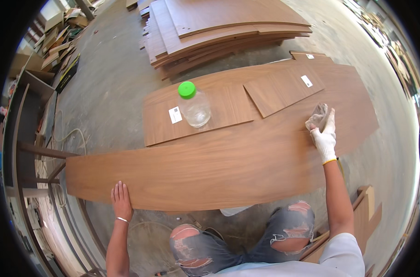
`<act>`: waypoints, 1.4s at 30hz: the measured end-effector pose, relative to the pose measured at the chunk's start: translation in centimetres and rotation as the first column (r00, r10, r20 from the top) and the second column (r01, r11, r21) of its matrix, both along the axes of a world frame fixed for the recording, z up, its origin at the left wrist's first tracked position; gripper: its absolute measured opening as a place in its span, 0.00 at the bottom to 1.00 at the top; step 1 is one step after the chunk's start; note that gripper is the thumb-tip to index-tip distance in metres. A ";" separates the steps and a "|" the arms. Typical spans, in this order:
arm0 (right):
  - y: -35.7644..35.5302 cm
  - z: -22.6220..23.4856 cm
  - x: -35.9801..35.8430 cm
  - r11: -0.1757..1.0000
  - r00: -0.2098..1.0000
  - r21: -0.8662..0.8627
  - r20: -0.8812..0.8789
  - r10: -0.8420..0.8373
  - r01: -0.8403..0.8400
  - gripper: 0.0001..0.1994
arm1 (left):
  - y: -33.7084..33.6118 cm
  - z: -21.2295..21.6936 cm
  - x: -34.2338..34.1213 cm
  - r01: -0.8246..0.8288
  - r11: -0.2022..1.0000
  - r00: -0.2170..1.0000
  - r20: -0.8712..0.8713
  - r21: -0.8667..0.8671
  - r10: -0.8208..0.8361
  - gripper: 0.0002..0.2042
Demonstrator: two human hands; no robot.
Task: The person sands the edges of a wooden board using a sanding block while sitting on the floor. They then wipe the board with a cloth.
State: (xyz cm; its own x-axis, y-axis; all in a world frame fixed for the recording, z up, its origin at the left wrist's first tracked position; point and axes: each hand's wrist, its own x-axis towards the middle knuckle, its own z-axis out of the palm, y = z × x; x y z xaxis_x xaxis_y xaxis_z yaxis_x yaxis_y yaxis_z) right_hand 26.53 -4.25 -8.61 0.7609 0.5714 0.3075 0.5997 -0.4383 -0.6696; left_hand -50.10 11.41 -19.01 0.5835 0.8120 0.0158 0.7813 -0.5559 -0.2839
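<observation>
A long brown wood-grain board [196, 171] lies across in front of my knees. My left hand [121, 196] is bare, its straight fingers resting flat on the board's near left edge. Toward the right end, my right hand [324, 134] wears a white knitted glove with a yellow cuff edge. It is closed on a crumpled greyish cloth [317, 116], slightly blurred, over the wood surface. Beyond the long board, a clear plastic jar [197, 111] with a green lid [187, 90] stands on a smaller panel [223, 108] bearing a white label [175, 115].
Another small labelled panel [283, 90] lies tilted behind the long board. A tall stack of brown panels [228, 27] stands farther back. At left is a dark metal frame [44, 150], with a hose on the floor. Offcuts [364, 207] lean at lower right; scrap wood [57, 44] is heaped at far left.
</observation>
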 end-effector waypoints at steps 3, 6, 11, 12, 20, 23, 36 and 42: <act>-4.4 -0.6 1.0 0.935 0.933 -0.351 0.351 0.083 0.049 0.45 | -0.5 3.6 1.9 0.100 0.993 0.995 0.015 -0.063 -0.099 0.34; -8.5 0.2 -0.7 0.664 0.958 -0.719 0.287 0.015 0.205 0.39 | -0.6 8.0 2.9 0.181 0.973 0.984 0.017 -0.141 -0.180 0.34; -11.0 6.9 2.4 0.615 0.930 -0.702 0.331 -0.163 0.358 0.19 | -0.5 15.4 7.5 0.283 0.913 0.959 0.065 -0.295 -0.277 0.32; -11.5 7.7 3.1 0.606 0.887 -0.661 0.424 -0.184 0.442 0.22 | -0.5 16.7 8.6 0.314 0.896 0.949 0.097 -0.314 -0.299 0.31; -13.1 3.7 2.2 0.535 0.692 0.583 -0.722 -0.004 0.612 0.29 | 1.0 22.0 18.5 0.520 0.776 0.839 0.386 -0.358 -0.384 0.21; -11.3 4.0 -3.3 0.459 0.500 0.615 -0.789 0.357 0.642 0.25 | 0.1 23.4 23.4 0.532 0.728 0.839 0.384 -0.433 -0.385 0.16; -20.2 -6.9 -13.3 0.699 -0.140 0.370 -0.819 0.557 0.612 0.32 | -8.4 30.8 44.6 0.509 0.419 0.823 0.284 -0.752 -0.491 0.13; -24.3 -6.2 -13.5 0.303 0.064 0.374 -0.714 0.697 0.876 0.21 | -12.1 32.7 50.6 0.408 0.163 0.907 0.378 -0.899 -0.184 0.12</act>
